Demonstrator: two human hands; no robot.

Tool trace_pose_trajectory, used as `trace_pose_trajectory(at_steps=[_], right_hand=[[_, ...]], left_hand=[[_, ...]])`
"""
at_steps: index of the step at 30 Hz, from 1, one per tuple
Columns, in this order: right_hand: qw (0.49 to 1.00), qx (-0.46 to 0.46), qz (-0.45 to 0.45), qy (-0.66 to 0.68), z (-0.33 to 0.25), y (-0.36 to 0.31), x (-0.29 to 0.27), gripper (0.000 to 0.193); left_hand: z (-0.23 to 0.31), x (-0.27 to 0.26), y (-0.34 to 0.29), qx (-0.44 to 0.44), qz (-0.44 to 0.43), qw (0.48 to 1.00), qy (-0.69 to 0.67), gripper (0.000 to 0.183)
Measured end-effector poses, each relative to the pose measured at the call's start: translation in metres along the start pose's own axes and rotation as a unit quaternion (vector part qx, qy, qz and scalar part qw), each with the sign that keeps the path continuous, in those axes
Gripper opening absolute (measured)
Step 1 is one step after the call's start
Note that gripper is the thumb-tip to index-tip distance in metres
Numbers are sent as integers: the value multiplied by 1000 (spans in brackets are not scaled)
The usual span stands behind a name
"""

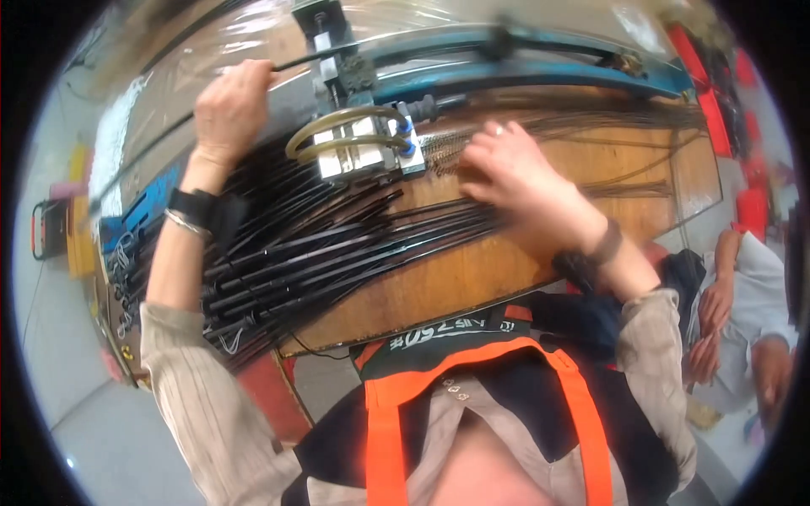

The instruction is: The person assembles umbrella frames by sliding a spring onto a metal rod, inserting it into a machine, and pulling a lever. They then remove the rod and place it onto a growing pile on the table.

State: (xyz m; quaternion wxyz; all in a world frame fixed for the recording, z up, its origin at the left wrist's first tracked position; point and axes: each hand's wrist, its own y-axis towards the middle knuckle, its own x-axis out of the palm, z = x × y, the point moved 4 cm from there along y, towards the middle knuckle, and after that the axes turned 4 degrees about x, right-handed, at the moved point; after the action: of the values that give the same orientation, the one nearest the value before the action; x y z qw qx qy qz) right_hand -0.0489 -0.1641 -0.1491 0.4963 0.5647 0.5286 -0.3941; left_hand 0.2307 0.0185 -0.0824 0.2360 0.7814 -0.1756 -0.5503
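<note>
My left hand [232, 110] is closed in a fist around a long thin black rod [150, 158]. The rod slants up from the left side of the table, and its far end reaches toward the upright part of a bench machine. That machine has a silver metal block [342, 150], looped yellowish tubes [337, 120] and blue fittings. To the right of the block my right hand [516, 169] hovers over the table with curled fingers, slightly blurred. Whether it pinches one of the thin strands there is hidden. Many black rods [312, 270] lie heaped below the block.
A blue rail [557, 78] runs along the back of the wooden table [472, 263]. Thin dark strands [607, 122] spread over the table's right side. Another person's hands [717, 308] show at the right edge. A yellow crate [80, 236] stands at the left.
</note>
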Motion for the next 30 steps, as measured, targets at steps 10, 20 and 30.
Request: trace_pose_trajectory(at_steps=[10, 20, 30], right_hand=[[995, 12, 88, -38, 3, 12, 22, 20], [971, 67, 230, 27, -2, -64, 2, 23], [950, 80, 289, 85, 24, -116, -72, 21]], left_hand=[[133, -60, -57, -51, -89, 990, -101, 9], [213, -9, -31, -49, -189, 956, -217, 6], [211, -92, 19, -18, -159, 969, -186, 27]])
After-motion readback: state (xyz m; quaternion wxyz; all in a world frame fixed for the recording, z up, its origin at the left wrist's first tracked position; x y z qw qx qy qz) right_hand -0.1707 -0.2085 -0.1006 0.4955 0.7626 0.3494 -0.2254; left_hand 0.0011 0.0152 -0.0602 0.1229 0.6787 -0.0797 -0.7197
